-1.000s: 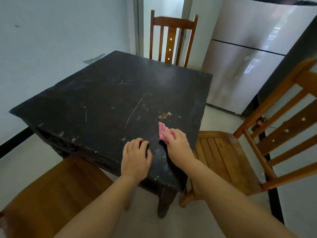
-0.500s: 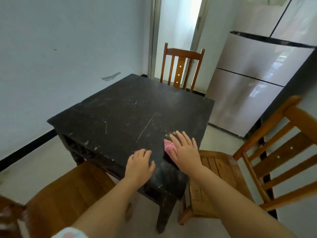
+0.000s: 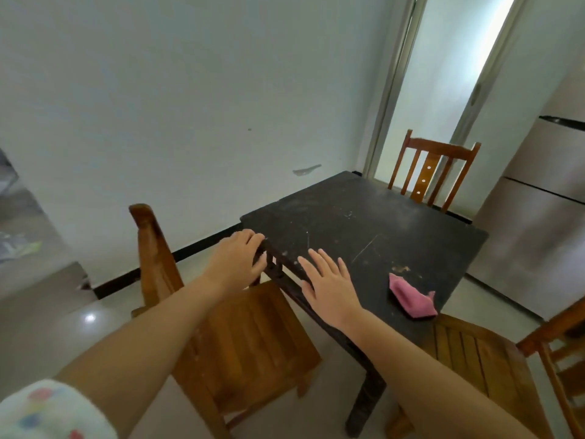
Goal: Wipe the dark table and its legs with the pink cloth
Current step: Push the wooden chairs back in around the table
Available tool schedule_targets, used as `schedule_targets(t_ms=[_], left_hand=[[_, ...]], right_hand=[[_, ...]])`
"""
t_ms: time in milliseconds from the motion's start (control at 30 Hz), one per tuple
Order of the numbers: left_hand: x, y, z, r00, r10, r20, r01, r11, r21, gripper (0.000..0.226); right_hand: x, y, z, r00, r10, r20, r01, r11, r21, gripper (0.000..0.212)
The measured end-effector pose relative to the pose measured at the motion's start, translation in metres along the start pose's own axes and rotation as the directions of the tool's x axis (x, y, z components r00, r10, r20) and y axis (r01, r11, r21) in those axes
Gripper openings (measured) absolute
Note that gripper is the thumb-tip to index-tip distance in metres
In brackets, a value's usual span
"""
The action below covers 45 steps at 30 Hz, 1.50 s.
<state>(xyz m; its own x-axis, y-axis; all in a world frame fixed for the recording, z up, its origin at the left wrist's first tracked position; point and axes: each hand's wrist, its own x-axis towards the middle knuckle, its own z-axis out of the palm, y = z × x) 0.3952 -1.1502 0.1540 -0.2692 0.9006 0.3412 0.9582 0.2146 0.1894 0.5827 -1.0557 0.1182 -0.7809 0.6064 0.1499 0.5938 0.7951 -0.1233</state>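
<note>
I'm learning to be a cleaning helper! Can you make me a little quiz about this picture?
1. True or false: the right hand holds the pink cloth.
2. Which hand grips the edge of the dark table: A left, B right?
3. How many wooden chairs are around the table?

Key:
1. False; the cloth lies alone on the table.
2. A, the left hand.
3. Three.

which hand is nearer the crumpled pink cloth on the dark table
Right. The right hand lies flat at the dark wooden table's near edge, just left of the crumpled pink cloth. The left hand grips the table's edge further left.
</note>
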Motion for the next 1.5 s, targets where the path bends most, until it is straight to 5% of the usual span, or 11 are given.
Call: schedule_targets(t_ms=[167, 300, 600, 700, 800, 900, 1033, 1167, 1267, 1500], left_hand=[[-0.016, -0.101, -0.047, 0.997, 0.076, -0.003, -0.076, 0.997, -0.006, 0.042], [-0.037, -0.173, -0.057, 0.978, 0.170, 0.123, -0.175, 0.984, 0.030, 0.043], [-0.015, -0.254, -0.030, 0.787, 0.375, 0.491, -0.461, 0.885, 0.062, 0.036], [-0.005, -0.271, -0.019, 0.748, 0.460, 0.479, -0.545, 0.837, 0.048, 0.041], [0.011, -0.290, -0.013, 0.702, 0.513, 0.494, -0.583, 0.812, -0.013, 0.049], [0.035, -0.310, -0.008, 0.658, 0.587, 0.471, -0.624, 0.776, -0.096, 0.048], [0.066, -0.321, -0.007, 0.501, 0.677, 0.539, -0.705, 0.681, -0.200, 0.036], [0.091, -0.324, -0.005, 0.402, 0.651, 0.643, -0.708, 0.667, -0.232, 0.028], [0.093, -0.326, 0.006, 0.387, 0.681, 0.622, -0.756, 0.620, -0.208, 0.034], [0.090, -0.321, 0.020, 0.411, 0.779, 0.474, -0.822, 0.542, -0.178, 0.048]], right_hand=[[0.034, -0.103, 0.001, 0.998, -0.046, -0.031, 0.047, 0.999, 0.017, 0.054], [0.048, -0.170, 0.020, 0.999, -0.036, -0.005, 0.036, 0.998, 0.056, 0.048], [0.108, -0.266, 0.033, 0.955, 0.057, 0.292, -0.182, 0.888, 0.423, 0.061], [0.126, -0.279, 0.048, 0.903, 0.059, 0.427, -0.229, 0.905, 0.359, 0.072], [0.136, -0.287, 0.049, 0.815, 0.153, 0.558, -0.333, 0.913, 0.237, 0.056], [0.134, -0.292, 0.041, 0.785, 0.153, 0.600, -0.330, 0.924, 0.196, 0.070], [0.148, -0.311, 0.054, 0.702, 0.435, 0.564, -0.494, 0.868, -0.055, 0.091], [0.158, -0.333, 0.073, 0.704, 0.664, 0.253, -0.663, 0.742, -0.100, 0.051], [0.149, -0.335, 0.075, 0.732, 0.665, 0.148, -0.661, 0.746, -0.083, 0.033], [0.131, -0.318, 0.069, 0.781, 0.614, 0.118, -0.595, 0.788, -0.159, 0.036]])
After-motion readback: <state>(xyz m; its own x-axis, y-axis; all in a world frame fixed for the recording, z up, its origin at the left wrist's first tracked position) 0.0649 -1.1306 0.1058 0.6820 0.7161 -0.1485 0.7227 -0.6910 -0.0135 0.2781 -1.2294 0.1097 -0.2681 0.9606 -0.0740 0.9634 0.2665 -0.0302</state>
